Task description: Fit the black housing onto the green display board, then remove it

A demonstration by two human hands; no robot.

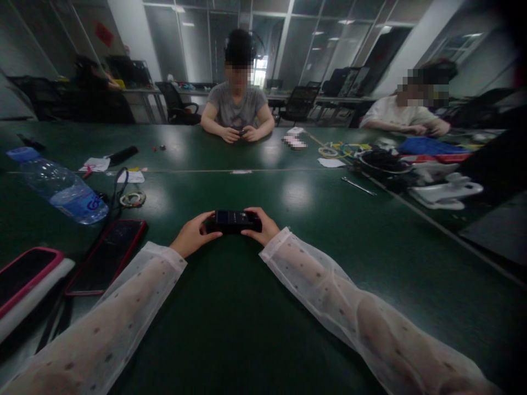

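Observation:
A small black box-shaped device [234, 220] with a dark screen on its upper face is held level just at the green table's middle. My left hand [195, 233] grips its left end, thumb in front and fingers behind. At the right end, my right hand [263, 226] pinches it the same way, thumb toward me. Whether the device touches the tabletop, I cannot tell. Left of my left forearm lies a phone in a red case [107, 257]. Sheer dotted sleeves cover both my arms.
On the left are a water bottle [61, 184], another phone with a pink case [27, 274] and a bracelet-like coil [132, 199]. A wrench [358, 185], cables and a white plastic part [447, 192] lie right. Across the table sits a person [237, 107]; another person [405, 115] sits farther right.

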